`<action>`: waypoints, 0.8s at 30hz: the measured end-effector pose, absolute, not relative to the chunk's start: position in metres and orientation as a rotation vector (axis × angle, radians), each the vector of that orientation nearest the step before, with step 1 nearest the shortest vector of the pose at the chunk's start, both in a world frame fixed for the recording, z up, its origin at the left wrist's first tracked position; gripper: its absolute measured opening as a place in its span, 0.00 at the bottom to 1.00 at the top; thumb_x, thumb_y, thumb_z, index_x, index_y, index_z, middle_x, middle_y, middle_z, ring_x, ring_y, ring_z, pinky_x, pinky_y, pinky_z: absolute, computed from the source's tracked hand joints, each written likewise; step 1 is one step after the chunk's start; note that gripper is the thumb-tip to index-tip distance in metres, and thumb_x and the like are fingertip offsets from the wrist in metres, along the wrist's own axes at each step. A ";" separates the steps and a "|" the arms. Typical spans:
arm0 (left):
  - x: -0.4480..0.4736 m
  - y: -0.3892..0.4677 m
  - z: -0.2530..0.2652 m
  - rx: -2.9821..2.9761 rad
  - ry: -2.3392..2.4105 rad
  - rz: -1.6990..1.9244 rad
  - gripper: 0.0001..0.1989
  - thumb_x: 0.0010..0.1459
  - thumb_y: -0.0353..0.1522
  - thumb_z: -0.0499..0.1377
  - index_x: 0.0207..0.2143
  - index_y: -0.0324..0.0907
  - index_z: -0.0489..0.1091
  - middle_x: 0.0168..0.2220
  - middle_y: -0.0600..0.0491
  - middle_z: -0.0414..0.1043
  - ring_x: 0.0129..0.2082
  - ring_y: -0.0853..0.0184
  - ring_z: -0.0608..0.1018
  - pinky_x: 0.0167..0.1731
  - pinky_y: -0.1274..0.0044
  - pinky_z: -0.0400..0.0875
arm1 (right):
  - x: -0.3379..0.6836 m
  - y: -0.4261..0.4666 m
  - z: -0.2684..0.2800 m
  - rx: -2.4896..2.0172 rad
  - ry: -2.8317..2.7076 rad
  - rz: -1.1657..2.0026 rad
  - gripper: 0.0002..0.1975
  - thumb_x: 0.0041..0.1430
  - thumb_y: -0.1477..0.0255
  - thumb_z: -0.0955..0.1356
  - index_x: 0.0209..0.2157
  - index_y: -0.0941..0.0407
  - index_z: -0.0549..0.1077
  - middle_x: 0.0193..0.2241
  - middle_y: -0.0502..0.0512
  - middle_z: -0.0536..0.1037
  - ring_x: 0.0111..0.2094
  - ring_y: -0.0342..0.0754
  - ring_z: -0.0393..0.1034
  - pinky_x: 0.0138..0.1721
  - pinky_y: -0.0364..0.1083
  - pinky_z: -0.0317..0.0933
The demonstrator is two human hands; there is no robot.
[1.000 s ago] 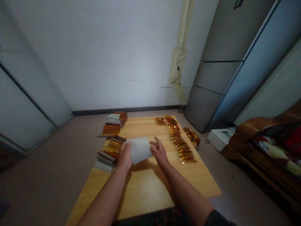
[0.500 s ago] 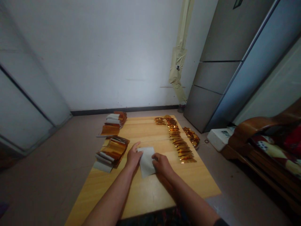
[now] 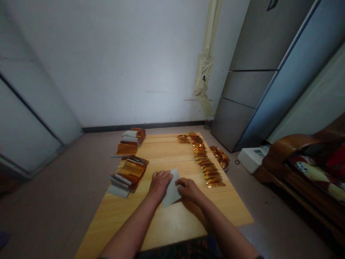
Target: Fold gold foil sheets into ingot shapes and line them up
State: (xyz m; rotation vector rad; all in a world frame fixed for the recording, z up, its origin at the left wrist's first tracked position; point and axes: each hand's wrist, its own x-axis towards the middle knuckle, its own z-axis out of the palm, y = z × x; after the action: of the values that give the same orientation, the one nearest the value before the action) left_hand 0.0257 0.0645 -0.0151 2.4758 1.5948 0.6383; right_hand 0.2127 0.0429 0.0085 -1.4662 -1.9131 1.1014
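Note:
A pale grey-white sheet of paper (image 3: 172, 190) lies on the wooden table in front of me, turned at a slant. My left hand (image 3: 161, 182) covers its left side, fingers bent together and gripping that edge; the thumb is mostly hidden. At the opposite edge my right hand (image 3: 188, 188) is closed in a pinch on the paper. Left of my hands rests a fanned stack of gold foil paper (image 3: 133, 169) with grey-white backs. To the right runs a long row of folded gold foil pieces (image 3: 207, 166).
Another stack of foil sheets (image 3: 128, 148) sits at the table's far left corner. A container heaped with folded gold pieces (image 3: 219, 156) stands beyond the right edge. Around the wooden table (image 3: 159, 149) are a refrigerator (image 3: 237, 111), a white box (image 3: 250, 160) and a wooden seat (image 3: 285, 151).
My left hand has shifted right and over the paper, covering more of it. The sheet has turned and shows narrower. My right hand has moved only slightly.

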 end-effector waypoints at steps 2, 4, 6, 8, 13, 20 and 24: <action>0.025 0.066 -0.018 2.474 1.597 0.636 0.19 0.58 0.24 0.54 0.46 0.52 0.75 0.54 0.50 0.73 0.51 0.59 0.71 0.49 0.62 0.62 | 0.225 0.038 0.009 -1.286 -1.949 1.208 0.29 0.41 0.81 0.60 0.46 0.56 0.77 0.44 0.53 0.80 0.43 0.49 0.74 0.47 0.45 0.66; 0.025 0.067 -0.022 2.464 1.606 0.647 0.19 0.58 0.24 0.54 0.46 0.51 0.75 0.54 0.50 0.73 0.51 0.59 0.71 0.48 0.63 0.63 | 0.234 0.035 0.009 -1.208 -1.996 1.226 0.31 0.40 0.81 0.61 0.49 0.55 0.76 0.47 0.52 0.79 0.47 0.50 0.73 0.51 0.47 0.64; 0.024 0.067 -0.024 2.446 1.604 0.670 0.18 0.58 0.25 0.54 0.46 0.51 0.75 0.53 0.50 0.74 0.50 0.58 0.71 0.47 0.64 0.64 | 0.238 0.032 0.009 -1.203 -2.017 1.190 0.32 0.41 0.81 0.61 0.51 0.53 0.75 0.48 0.52 0.78 0.48 0.51 0.72 0.53 0.49 0.63; 0.024 0.067 -0.024 2.429 1.595 0.694 0.17 0.58 0.25 0.54 0.45 0.51 0.76 0.53 0.50 0.74 0.48 0.59 0.72 0.46 0.64 0.65 | 0.238 0.032 0.009 -1.215 -2.050 1.099 0.30 0.43 0.81 0.62 0.50 0.53 0.75 0.46 0.53 0.78 0.47 0.50 0.72 0.52 0.49 0.64; 0.021 0.069 -0.022 2.375 1.563 0.714 0.16 0.59 0.27 0.55 0.44 0.50 0.76 0.52 0.51 0.75 0.48 0.59 0.72 0.46 0.64 0.66 | 0.234 0.041 0.015 -1.229 -2.228 0.680 0.15 0.50 0.77 0.69 0.40 0.51 0.80 0.43 0.54 0.75 0.45 0.50 0.69 0.48 0.47 0.63; 0.011 0.072 -0.024 2.263 1.372 0.862 0.15 0.48 0.35 0.65 0.42 0.47 0.77 0.50 0.47 0.76 0.48 0.59 0.74 0.48 0.66 0.69 | 0.218 0.062 0.014 -1.196 -2.122 0.763 0.07 0.59 0.73 0.67 0.35 0.53 0.79 0.40 0.52 0.77 0.44 0.46 0.70 0.46 0.43 0.62; 0.007 0.070 -0.021 2.087 1.454 0.982 0.15 0.46 0.34 0.65 0.39 0.43 0.77 0.47 0.46 0.76 0.48 0.58 0.75 0.50 0.66 0.69 | 0.201 0.069 0.008 -1.390 -2.004 0.661 0.11 0.63 0.71 0.62 0.34 0.56 0.77 0.32 0.51 0.76 0.35 0.43 0.69 0.36 0.39 0.58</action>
State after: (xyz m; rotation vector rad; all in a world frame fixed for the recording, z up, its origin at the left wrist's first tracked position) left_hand 0.0075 0.0703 -0.0211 2.0874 1.4542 0.9818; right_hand 0.2006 0.0691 0.0085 -1.3900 -2.0035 0.6610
